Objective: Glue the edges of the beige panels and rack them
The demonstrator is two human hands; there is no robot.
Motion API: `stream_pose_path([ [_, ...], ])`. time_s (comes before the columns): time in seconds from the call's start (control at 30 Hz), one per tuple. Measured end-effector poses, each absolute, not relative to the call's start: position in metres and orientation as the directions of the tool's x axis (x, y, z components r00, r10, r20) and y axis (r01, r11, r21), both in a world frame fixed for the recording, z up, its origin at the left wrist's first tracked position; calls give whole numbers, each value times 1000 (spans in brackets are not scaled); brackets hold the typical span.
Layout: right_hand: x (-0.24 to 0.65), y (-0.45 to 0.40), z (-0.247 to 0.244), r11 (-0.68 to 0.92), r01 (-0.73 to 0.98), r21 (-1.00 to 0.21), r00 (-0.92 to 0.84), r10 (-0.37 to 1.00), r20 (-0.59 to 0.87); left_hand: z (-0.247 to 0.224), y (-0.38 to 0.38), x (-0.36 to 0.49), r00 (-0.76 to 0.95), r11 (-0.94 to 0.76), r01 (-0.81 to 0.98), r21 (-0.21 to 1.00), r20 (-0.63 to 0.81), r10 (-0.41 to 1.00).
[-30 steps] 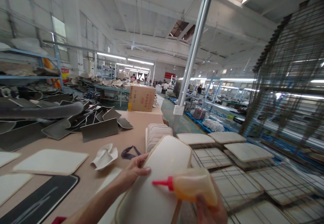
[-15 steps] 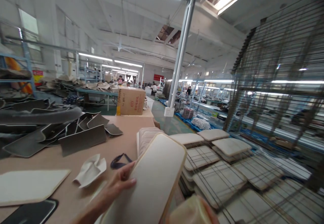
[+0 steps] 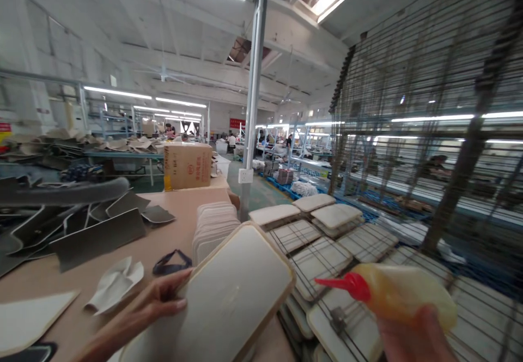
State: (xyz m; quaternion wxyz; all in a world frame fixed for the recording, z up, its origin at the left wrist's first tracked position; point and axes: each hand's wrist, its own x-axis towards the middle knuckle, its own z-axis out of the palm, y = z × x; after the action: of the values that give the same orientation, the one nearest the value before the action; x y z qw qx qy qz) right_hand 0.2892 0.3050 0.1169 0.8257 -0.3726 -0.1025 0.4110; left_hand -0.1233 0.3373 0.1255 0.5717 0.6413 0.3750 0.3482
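Note:
In my left hand (image 3: pixel 161 299) is a pale rounded panel (image 3: pixel 232 291) with a yellowish edge, tilted up off the table and gripped at its left edge. My right hand (image 3: pixel 412 335) is wrapped round a squeeze bottle (image 3: pixel 404 294) of amber liquid, lying sideways with its red nozzle (image 3: pixel 347 284) pointing left toward the panel. The nozzle tip is apart from the panel. Behind the held panel stands a row of similar panels (image 3: pixel 212 225). Left of my left hand lie a crumpled white piece (image 3: pixel 116 285) and a dark strap loop (image 3: pixel 171 263).
A wire rack (image 3: pixel 286 242) carrying several pale panels stands at the right, with its raised wire shelves (image 3: pixel 408 78) above. Dark grey pieces (image 3: pixel 102 236) heap on the table's left side. A cardboard box (image 3: pixel 188 166) sits at the far end by a metal post (image 3: pixel 253 89).
The bottle has come up and right from the panel's lower edge, so its red nozzle now shows. The view has turned right. My left hand still holds the panel.

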Motion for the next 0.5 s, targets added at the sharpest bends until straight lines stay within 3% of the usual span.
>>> stream_pose_path([
  [0.13, 303, 300, 133, 519, -524, -675, 714, 700, -16, 132, 341, -92, 586, -40, 31, 999, 15, 810],
  [0.5, 374, 313, 157, 563, -480, -672, 564, 785, 255, 167, 333, -25, 766, -87, 173, 981, -78, 638],
])
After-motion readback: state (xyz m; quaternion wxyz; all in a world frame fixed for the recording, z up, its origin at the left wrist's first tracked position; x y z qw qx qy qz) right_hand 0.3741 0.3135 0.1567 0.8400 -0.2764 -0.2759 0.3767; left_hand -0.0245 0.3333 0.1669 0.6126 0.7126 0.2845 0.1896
